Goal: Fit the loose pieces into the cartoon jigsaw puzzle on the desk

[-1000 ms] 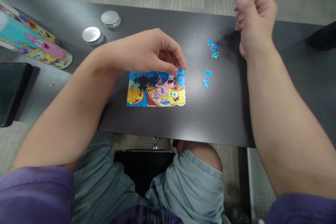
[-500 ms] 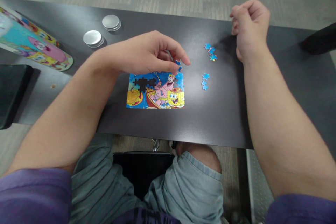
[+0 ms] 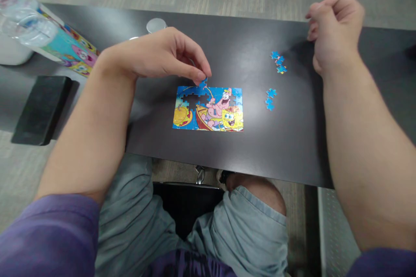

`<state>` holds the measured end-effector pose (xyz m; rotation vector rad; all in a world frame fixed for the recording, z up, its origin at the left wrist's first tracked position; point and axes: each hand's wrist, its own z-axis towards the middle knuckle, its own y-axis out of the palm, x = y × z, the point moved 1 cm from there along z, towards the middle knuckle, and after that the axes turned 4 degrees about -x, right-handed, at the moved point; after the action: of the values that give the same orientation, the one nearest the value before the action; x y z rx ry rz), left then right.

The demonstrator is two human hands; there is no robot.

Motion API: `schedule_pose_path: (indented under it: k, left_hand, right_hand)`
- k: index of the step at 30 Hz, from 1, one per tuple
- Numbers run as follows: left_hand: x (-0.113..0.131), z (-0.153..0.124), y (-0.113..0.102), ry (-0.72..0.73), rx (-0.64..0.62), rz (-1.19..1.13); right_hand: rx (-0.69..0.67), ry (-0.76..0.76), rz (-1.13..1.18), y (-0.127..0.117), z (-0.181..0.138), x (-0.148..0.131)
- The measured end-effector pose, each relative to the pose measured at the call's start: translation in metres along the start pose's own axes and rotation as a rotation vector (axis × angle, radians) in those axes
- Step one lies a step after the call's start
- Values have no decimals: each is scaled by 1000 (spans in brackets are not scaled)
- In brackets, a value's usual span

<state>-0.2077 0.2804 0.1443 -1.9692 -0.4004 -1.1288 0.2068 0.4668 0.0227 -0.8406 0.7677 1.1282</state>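
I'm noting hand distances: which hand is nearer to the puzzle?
The left hand. It is near the puzzle's far edge, holding a blue piece. The right hand is well off to the right, past the loose pieces.

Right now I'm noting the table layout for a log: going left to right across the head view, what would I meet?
Flat black object, farther silver disc, partly built puzzle, loose blue pieces, right hand.
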Motion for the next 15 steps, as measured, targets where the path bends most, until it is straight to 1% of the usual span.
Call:
schedule_pose_path:
  k: [2, 6, 10, 15]
  left_hand:
    - [-9, -2, -4, -35, -6, 9]
    - [-15, 3, -5, -49, -102, 31]
    - [-11, 8, 1, -30, -125, 22]
    - [-2, 7, 11, 3, -151, 89]
  right_hand:
    - [7, -14, 10, -1, 3, 5]
    - [-10, -47, 52, -5, 7, 9]
    - [-66, -79, 128, -10, 8, 12]
    - [-121, -100, 158, -18, 8, 16]
